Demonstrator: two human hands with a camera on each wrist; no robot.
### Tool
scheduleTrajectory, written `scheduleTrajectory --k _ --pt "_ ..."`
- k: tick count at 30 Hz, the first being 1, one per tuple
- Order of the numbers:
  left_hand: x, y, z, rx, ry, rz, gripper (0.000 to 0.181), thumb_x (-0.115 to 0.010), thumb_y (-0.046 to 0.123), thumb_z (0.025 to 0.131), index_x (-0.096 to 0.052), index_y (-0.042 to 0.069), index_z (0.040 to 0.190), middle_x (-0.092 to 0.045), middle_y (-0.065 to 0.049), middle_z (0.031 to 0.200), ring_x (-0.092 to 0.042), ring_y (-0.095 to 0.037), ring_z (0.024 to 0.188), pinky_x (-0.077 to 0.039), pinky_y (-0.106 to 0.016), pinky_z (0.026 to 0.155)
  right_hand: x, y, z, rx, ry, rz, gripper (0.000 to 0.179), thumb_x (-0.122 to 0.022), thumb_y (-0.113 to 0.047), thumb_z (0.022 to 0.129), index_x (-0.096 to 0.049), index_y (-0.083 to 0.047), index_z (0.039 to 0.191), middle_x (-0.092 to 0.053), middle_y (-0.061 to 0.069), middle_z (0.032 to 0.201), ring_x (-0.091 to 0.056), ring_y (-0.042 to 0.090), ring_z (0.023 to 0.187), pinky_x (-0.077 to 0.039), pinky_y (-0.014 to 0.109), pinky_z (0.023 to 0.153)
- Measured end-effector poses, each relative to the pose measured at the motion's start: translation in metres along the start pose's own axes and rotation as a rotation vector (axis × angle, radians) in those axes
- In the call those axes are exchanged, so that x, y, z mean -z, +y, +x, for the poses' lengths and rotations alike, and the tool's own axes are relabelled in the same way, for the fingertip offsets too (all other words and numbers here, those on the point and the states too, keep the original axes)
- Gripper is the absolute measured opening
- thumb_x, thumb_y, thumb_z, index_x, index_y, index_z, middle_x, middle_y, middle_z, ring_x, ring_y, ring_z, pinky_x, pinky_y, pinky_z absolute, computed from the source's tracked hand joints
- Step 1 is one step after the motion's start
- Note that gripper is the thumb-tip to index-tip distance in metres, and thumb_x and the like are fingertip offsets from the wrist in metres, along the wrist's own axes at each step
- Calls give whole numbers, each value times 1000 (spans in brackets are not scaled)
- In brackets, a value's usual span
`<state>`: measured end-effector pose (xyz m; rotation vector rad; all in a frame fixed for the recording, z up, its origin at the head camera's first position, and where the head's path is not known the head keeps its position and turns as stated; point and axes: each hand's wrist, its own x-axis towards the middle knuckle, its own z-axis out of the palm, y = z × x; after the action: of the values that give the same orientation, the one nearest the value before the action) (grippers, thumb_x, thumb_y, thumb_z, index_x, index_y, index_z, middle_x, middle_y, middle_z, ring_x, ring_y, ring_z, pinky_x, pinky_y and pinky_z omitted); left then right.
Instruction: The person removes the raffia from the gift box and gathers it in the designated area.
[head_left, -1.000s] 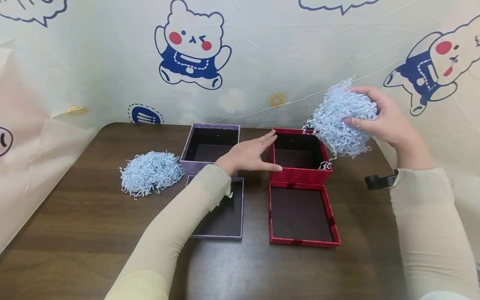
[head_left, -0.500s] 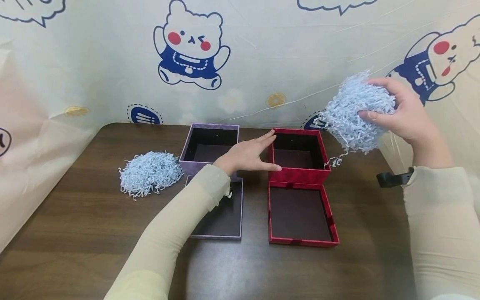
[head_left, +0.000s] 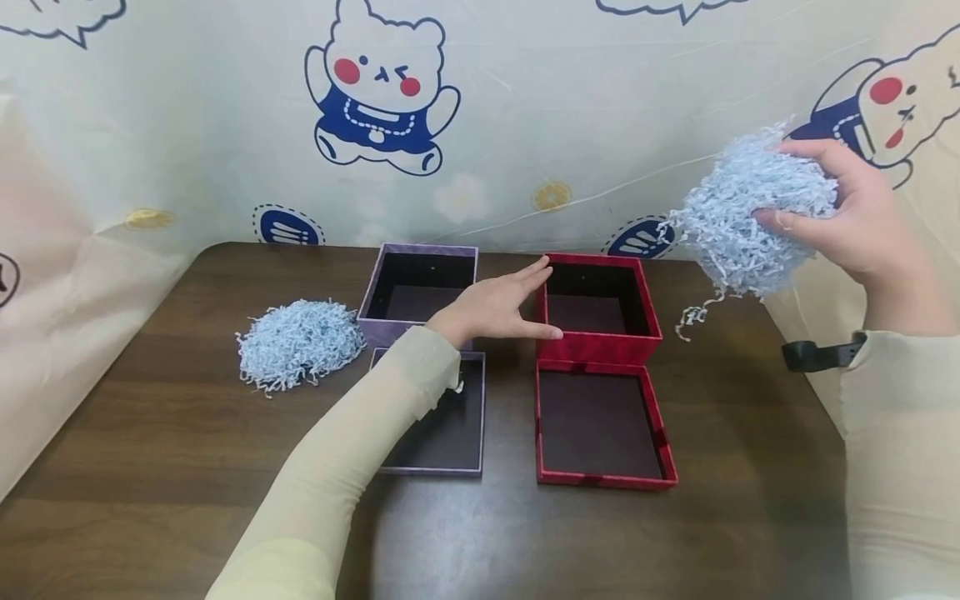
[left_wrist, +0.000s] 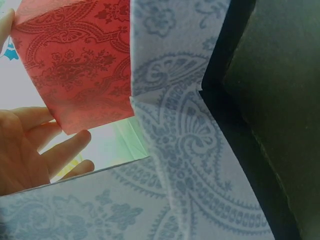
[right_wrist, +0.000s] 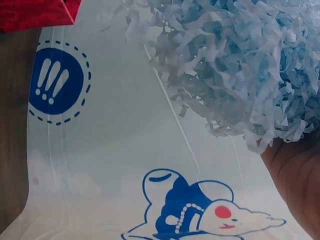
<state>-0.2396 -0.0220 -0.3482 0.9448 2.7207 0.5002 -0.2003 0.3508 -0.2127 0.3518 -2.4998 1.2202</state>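
My right hand (head_left: 862, 212) grips a big clump of light blue shredded paper (head_left: 753, 212), raised above the table's right end with a few strands dangling below. In the right wrist view the same shredded paper (right_wrist: 240, 65) fills the upper right. Fingers spread, my left hand (head_left: 498, 310) rests at the left side of the red box (head_left: 600, 348), with fingertips and thumb right at its wall. That box stands uncovered, dark inside. In the left wrist view the left hand (left_wrist: 30, 145) shows beside the red patterned wall (left_wrist: 80, 70).
A purple box (head_left: 390, 333), also uncovered, stands left of the red one. In front lie a purple lid (head_left: 442, 433), partly under my left forearm, and a red lid (head_left: 600, 425). Another pile of blue shredded paper (head_left: 300, 343) lies at left. A printed curtain (head_left: 510, 108) hangs behind the table.
My right hand has carried the shredded paper right and upward, away from over the red box, whose inside now shows fully. The left hand has stayed at the red box.
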Motion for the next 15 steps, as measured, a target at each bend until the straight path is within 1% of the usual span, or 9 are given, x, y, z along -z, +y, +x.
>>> scheduleTrajectory --k 5,7,11,12,15 --pt "1 0 0 1 -1 2 106 -54 80 78 -16 25 161 -6 11 168 -30 -20 151 -43 -45 112 5 5 -3 10 -7 78 69 -69 14 80 -56 -16 140 -54 -11 129 -50 8 104 -48 3 74" --pt "1 0 1 5 0 6 106 -54 80 78 -16 25 161 -6 11 168 -31 -20 151 -44 -45 111 6 8 -5 -24 -15 52 68 -70 10 82 -54 -20 141 -53 -8 133 -50 6 101 -48 2 71" --pt "1 1 1 3 0 1 106 -54 80 77 -16 25 160 -6 11 168 -31 -20 151 -45 -45 111 7 18 -14 -85 -18 8 68 -72 3 84 -52 -24 143 -50 -9 137 -48 4 99 -46 1 69" --pt "1 1 1 3 0 -2 106 -54 80 77 -16 25 160 -6 11 168 -31 -20 151 -44 -45 111 6 22 -16 -86 -12 4 68 -72 3 84 -52 -24 143 -50 -9 138 -49 4 99 -46 0 70" --pt "0 1 0 8 0 -4 107 -54 81 77 -16 26 160 -5 12 168 -30 -20 151 -42 -46 113 5 33 -22 -85 -12 33 69 -70 6 84 -52 -22 144 -50 -13 133 -49 5 101 -47 1 71"
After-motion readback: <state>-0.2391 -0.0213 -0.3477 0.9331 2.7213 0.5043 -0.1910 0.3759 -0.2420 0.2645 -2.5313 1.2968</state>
